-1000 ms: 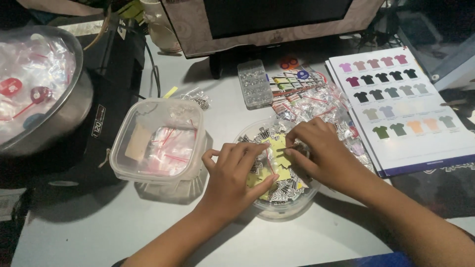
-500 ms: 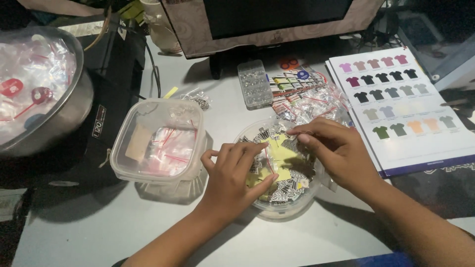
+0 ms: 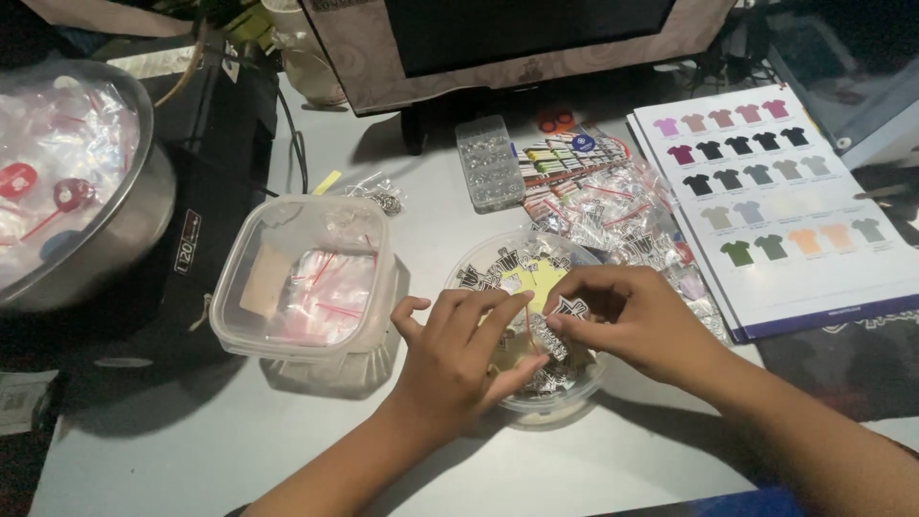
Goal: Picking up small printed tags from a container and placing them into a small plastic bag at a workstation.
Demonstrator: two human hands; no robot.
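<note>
Grey and smooth, the desk (image 3: 191, 450) carries everything under dim light, with the foot of a monitor (image 3: 517, 38) at the far edge. From my remote seat I see both hands over a round clear plastic tub (image 3: 565, 397) near the front middle of the desk. That tub is filled with small flat black-and-white pieces, shiny like cut-out stickers or pins, plus a yellow scrap (image 3: 541, 278) among them.

My left hand (image 3: 459, 359) has its fingers curled, thumb and forefinger pinched close on something thin with a red line, perhaps a small clear bag, though I cannot tell for sure. My right hand (image 3: 627, 321) pinches one black-and-white piece (image 3: 567, 311) between thumb and fingertips, just above the tub.

As I judge it, the work is partway: the square clear plastic box (image 3: 304, 278) to the left already holds several glossy small bags with red seal strips, and another crinkly heap of bags (image 3: 622, 206) lies beyond the tub, yet many loose pieces remain in the tub.

Farther left sits a dull metal bowl (image 3: 124, 230) lined with wrinkled clear film, resting on a matte black box (image 3: 215, 182). A ribbed clear case (image 3: 489, 163) lies by the monitor foot, and a glossy card showing rows of coloured shirts (image 3: 775, 201) lies flat on the right
</note>
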